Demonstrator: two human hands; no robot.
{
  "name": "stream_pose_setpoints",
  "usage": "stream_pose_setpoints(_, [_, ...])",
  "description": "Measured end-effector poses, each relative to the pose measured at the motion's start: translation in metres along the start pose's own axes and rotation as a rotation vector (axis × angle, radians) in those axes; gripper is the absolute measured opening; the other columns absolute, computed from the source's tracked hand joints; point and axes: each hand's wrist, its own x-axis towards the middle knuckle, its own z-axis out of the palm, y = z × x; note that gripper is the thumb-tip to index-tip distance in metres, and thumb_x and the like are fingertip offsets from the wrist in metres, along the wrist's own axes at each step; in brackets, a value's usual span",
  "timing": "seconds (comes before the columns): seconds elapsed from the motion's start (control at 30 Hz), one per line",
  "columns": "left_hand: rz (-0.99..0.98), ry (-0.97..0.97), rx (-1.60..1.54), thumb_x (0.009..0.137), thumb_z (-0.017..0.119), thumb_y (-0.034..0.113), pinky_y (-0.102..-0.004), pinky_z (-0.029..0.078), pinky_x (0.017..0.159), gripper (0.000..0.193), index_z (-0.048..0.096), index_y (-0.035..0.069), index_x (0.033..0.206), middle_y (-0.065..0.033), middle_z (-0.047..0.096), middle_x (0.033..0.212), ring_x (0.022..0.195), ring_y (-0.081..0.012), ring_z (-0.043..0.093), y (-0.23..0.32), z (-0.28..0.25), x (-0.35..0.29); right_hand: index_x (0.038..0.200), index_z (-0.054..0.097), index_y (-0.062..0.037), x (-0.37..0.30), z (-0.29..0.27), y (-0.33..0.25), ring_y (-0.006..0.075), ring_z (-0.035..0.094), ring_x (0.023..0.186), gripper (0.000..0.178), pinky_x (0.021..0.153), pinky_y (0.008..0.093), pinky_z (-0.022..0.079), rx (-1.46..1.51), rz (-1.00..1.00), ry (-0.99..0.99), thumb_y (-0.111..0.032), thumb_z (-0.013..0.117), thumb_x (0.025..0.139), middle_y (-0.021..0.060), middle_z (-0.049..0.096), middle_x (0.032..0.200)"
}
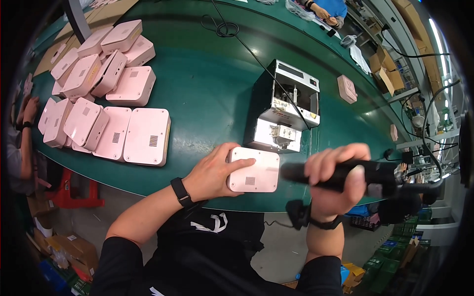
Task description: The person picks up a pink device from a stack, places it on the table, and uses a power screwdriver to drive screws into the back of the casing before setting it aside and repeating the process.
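Observation:
A pink plastic case (266,170) with rounded corners, corner screw holes and a slotted grille lies at the table's near edge. My left hand (219,170) grips its left side, the thumb across the top. In my right hand (335,177) is a black electric screwdriver (345,173), held almost level with its tip end toward the case's right side. That tip is blurred, so I cannot tell if it touches. Just beyond the case stands a black and white screw feeder (296,81) with a metal block (284,134) at its front.
Several pink cases (146,135) are piled and lined up on the left of the green table (197,84). One more pink case (347,89) lies beyond the feeder. A black cable (256,61) crosses over the feeder. Another person's hands (326,15) are at the far side.

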Motion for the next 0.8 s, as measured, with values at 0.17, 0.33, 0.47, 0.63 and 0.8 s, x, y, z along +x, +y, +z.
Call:
stream_pose_setpoints(0.17, [0.079,-0.021,-0.038,0.061,0.087,0.025,-0.0422,0.051,0.093,0.072,0.06,0.023,0.128,-0.0146,0.045,0.127,0.114,-0.034,0.053,0.009,0.014,0.007,0.098,0.045,-0.0071,0.046,-0.022,0.017,0.016,0.047,0.051,0.025,0.055,0.0331,0.042,-0.113,-0.139,0.192,-0.032,0.049,0.096,0.0042,0.048,0.062])
stream_pose_setpoints(0.33, [0.061,-0.032,-0.027,0.061,0.087,0.026,-0.0424,0.05,0.094,0.072,0.06,0.023,0.128,-0.0148,0.045,0.128,0.115,-0.0341,0.053,0.009,0.019,0.012,0.098,0.046,-0.0072,0.039,-0.026,0.016,0.0157,0.046,0.051,0.024,0.055,0.0329,0.042,-0.125,-0.013,0.16,-0.031,0.046,0.097,0.0038,0.046,0.062])
stream_pose_setpoints(0.47, [0.051,-0.03,-0.04,0.061,0.087,0.029,-0.0428,0.05,0.093,0.072,0.06,0.024,0.128,-0.0151,0.046,0.129,0.116,-0.0346,0.053,0.008,0.02,0.011,0.097,0.045,-0.0074,0.008,-0.007,0.003,0.0157,0.047,0.05,0.03,0.054,0.0335,0.043,0.014,-0.012,0.074,-0.037,0.05,0.096,0.0039,0.047,0.061])
stream_pose_setpoints(0.63, [0.068,-0.013,-0.066,0.061,0.088,0.028,-0.0429,0.051,0.092,0.072,0.06,0.024,0.128,-0.015,0.047,0.128,0.115,-0.0348,0.054,0.006,0.019,0.013,0.096,0.044,-0.0078,-0.01,0.022,-0.018,0.0163,0.048,0.05,0.037,0.052,0.034,0.043,-0.007,-0.004,-0.009,-0.042,0.058,0.091,0.0048,0.049,0.062])
stream_pose_setpoints(0.8, [0.085,0.012,-0.059,0.061,0.088,0.029,-0.0428,0.051,0.092,0.072,0.061,0.024,0.128,-0.0151,0.047,0.128,0.114,-0.035,0.054,0.006,0.02,0.012,0.094,0.043,-0.0079,-0.024,0.035,-0.019,0.0174,0.049,0.048,0.044,0.051,0.0341,0.044,-0.061,0.11,-0.011,-0.046,0.065,0.085,0.0054,0.051,0.063])
